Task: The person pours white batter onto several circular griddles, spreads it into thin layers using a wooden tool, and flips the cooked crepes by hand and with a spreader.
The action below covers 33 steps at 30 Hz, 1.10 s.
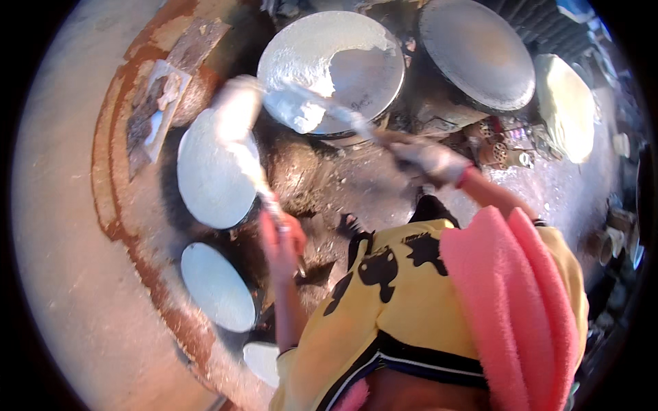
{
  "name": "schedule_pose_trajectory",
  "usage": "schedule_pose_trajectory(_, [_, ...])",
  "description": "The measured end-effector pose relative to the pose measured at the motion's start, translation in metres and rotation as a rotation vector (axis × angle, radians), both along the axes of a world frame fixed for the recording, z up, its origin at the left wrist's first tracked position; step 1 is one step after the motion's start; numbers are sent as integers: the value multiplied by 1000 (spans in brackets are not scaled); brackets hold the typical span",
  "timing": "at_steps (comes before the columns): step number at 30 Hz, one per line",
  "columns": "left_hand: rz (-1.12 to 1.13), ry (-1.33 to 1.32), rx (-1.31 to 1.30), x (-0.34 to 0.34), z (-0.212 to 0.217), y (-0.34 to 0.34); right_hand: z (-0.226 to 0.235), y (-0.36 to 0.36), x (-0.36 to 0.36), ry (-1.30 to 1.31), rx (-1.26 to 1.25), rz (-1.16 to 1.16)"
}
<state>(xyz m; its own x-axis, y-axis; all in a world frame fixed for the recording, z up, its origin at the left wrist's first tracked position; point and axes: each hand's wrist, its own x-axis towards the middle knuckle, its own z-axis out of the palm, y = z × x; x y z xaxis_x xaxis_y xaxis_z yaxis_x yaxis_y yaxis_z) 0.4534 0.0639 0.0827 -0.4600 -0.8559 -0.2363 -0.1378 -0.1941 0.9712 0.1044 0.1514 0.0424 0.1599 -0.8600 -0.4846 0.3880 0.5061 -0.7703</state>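
My right hand (439, 163), in a whitish glove, is closed round the handle of a long scraper (343, 115). Its pale blade reaches over a large round pan (373, 79), where crumpled white material (295, 61) covers the left part and the grey surface shows at the right. My left hand (277, 236), with red-orange cloth or glove about it, grips a long-handled tool (245, 154). That tool's broad, whitish end is smeared by motion at the pan's left edge, so its exact kind is unclear. It passes over a round white disc (212, 175).
Another large round pan (476, 55) stands at the right, beside a pale yellow covered bundle (565, 106). More pale discs (218, 288) line the left side. Perforated clay-coloured cylinders (492, 152) lie right of my gloved hand. A low brick-red edge (110, 185) curves along the left.
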Motion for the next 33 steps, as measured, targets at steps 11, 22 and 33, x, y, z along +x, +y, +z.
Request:
schedule_pose_trajectory(11, [268,214,87,85,20,-37,-29,-91,268,-31,135,-725])
schedule_pose_trajectory(22, [309,229,132,126,0,47,-76,-51,221,127,90,-805])
schedule_pose_trajectory(33, [235,263,221,87,1,42,-90,-31,219,271,8,-516])
